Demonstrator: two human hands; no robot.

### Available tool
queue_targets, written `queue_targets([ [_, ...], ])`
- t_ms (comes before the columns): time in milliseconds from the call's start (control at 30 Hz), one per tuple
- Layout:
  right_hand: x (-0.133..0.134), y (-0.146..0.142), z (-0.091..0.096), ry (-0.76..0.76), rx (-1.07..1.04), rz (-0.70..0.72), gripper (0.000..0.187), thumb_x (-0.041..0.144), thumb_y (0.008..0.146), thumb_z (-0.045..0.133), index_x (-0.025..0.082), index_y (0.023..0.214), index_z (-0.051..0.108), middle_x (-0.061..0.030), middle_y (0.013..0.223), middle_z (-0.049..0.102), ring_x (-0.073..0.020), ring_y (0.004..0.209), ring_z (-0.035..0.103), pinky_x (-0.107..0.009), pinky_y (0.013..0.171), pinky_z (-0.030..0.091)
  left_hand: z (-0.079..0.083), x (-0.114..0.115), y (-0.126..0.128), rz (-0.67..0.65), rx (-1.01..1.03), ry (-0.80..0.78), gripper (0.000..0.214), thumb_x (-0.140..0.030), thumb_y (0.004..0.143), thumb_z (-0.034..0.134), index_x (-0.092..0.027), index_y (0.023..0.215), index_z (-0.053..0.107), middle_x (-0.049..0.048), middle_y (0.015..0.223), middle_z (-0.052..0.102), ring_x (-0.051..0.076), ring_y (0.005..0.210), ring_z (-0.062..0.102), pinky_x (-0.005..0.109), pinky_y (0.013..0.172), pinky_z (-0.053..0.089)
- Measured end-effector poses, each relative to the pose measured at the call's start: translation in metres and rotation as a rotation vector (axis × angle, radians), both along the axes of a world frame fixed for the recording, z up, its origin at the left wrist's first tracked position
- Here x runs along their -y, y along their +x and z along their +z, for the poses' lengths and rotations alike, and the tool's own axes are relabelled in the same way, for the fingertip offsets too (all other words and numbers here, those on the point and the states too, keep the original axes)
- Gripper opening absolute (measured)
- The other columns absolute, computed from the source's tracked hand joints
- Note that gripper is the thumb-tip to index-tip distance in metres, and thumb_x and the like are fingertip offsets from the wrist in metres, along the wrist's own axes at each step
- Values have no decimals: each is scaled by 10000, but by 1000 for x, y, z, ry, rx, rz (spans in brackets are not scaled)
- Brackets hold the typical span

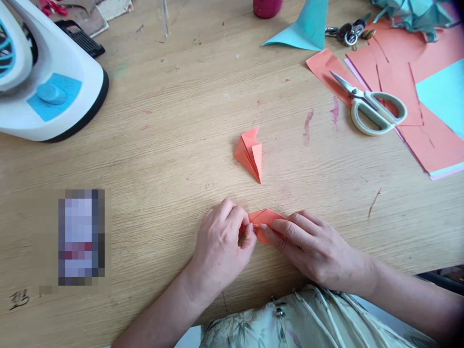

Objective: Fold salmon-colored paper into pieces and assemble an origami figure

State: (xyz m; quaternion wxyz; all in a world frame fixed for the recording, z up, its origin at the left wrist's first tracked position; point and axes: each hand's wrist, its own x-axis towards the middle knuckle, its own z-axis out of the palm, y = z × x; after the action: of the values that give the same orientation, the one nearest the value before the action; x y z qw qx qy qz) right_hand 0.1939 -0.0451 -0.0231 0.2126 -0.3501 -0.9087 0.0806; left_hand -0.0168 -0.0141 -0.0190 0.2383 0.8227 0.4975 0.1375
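Near the table's front edge, a piece of folded orange paper [266, 215] lies between my two hands. My left hand [226, 237] pinches its left end between thumb and fingers. From the other side, my right hand [315, 244] grips the paper, thumb and fingers pressed on its right part and lower edge. My fingers hide both ends of the piece. Just beyond my hands, a second folded orange paper piece [250, 153] rests on the table, pointed towards me, touched by neither hand.
Scissors [377, 104] with pale handles lie on orange paper sheets [444, 145] at the right. Behind them are keys [350, 34] and a folded turquoise paper [308, 29]. A white fan base [81, 104] stands at the left. A pixelated object [79, 237] lies nearer.
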Motion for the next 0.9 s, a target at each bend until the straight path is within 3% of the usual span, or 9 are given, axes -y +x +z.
queue_targets([
  [600,8,10,-1,-25,20,17,303,26,991,397,2,1045,695,-208,1053,679,-247,859,567,-369,695,540,-1,1,2,-5,-90,45,129,-106,869,542,-212,816,490,18,837,555,197,770,557,335,688,422],
  [900,6,11,-2,14,72,71,372,100,1024,351,15,1256,629,-199,1048,664,-255,869,574,-393,710,542,-1,2,-1,-17,41,9,154,-59,866,539,-213,864,549,7,884,589,173,798,579,318,727,436],
])
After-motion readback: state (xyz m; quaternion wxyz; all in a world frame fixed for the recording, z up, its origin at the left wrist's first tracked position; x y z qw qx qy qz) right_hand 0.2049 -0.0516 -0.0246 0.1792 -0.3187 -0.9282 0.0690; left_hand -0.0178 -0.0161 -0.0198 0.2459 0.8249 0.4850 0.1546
